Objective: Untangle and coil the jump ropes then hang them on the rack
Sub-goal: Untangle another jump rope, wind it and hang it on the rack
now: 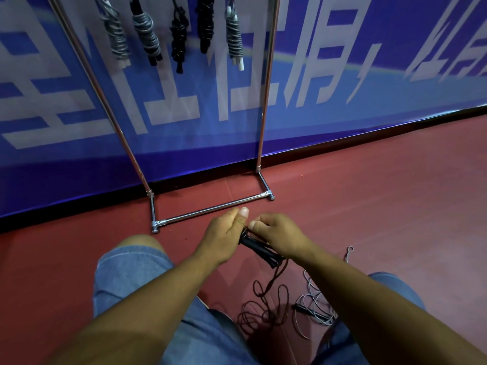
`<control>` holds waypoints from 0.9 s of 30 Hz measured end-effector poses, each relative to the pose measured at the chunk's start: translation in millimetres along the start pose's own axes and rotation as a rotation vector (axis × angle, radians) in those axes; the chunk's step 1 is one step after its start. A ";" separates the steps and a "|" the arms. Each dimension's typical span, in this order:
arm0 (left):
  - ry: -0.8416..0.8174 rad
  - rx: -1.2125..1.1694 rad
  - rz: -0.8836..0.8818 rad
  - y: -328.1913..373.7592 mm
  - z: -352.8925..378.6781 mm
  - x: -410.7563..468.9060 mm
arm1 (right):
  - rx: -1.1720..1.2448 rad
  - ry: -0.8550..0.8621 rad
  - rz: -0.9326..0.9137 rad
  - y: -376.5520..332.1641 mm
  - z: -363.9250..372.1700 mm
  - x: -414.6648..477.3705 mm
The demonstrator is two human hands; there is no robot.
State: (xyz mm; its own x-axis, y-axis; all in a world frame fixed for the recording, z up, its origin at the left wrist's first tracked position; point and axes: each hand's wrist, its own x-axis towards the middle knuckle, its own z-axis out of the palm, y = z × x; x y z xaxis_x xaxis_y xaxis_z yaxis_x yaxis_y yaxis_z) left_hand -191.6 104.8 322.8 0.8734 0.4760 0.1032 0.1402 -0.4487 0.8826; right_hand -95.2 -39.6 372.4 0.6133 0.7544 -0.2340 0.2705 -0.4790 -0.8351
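Both hands meet at lower centre: the left hand [224, 233] seemingly curls round the black rope handles [255, 245], the right hand [279, 237] pinches their top; the cord [263, 309] trails below, tangled.

Black handles [257, 247], red floor [369, 193], blue white-lettered banner [395, 96], silver rack [208, 210], blue denim shorts [126, 272].

Five coiled ropes [147, 35], two loose ropes [259, 247], one rack [210, 210], two hands [224, 233].

left grip [221, 233] + right grip [282, 233] clasp black rope handles [255, 246] | cord [276, 273] trails to floor [369, 206] | five coils [147, 35] on rack [266, 88]
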 end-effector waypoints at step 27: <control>-0.029 0.409 0.189 -8.7 5.8 -2.2 | 0.412 -0.101 0.260 9.1 -5.3 3.9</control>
State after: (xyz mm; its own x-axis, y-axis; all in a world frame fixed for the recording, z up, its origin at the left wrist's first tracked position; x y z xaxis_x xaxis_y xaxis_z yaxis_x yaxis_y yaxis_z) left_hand -192.0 103.3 312.3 0.9133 0.3381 0.2271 0.1446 -0.7904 0.5953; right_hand -86.4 -43.3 366.4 0.5411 0.6831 -0.4905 -0.2102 -0.4549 -0.8654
